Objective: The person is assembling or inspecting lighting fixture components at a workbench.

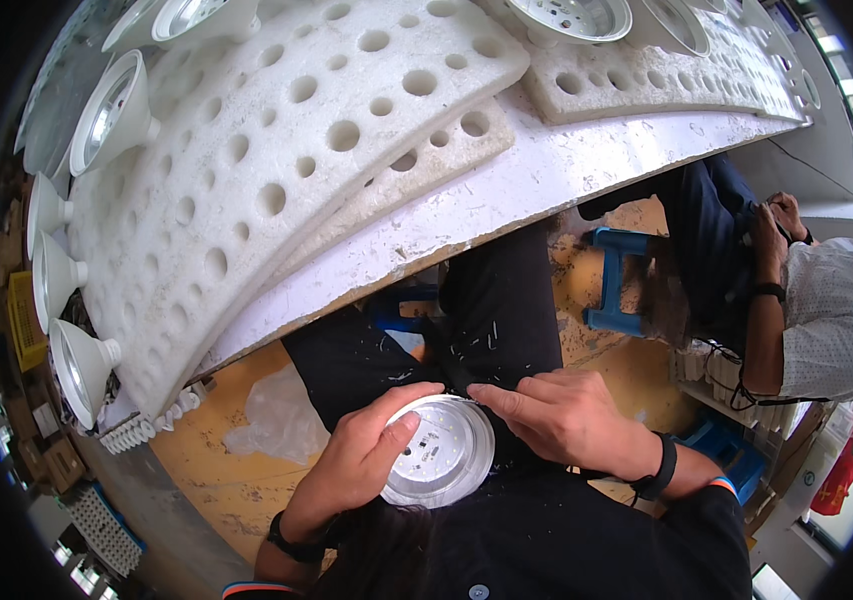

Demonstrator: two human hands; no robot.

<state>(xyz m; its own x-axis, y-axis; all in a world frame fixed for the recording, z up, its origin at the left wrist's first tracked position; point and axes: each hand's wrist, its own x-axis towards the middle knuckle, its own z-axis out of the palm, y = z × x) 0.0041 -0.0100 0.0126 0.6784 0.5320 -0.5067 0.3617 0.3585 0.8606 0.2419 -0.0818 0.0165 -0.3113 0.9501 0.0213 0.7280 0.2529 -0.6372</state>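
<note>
Over my lap, a round white LED lamp housing (466, 462) is held with its open face up. Inside it lies a disc-shaped circuit board with small chips and a dark part near the middle. My left hand (356, 455) grips the lamp's left side, thumb over the rim and fingers around the outside. My right hand (576, 420) is at the lamp's upper right rim with the index finger pointing to the edge and the other fingers curled. Whatever those fingers may hold is hidden.
A white-topped table (426, 245) carries thick white foam boards (256, 140) full of round holes. Several similar lamp housings (81, 372) stand along the left and far edges. On the right, a seated person (826, 310) is near a blue stool (611, 280). A plastic bag (276, 420) lies on the floor.
</note>
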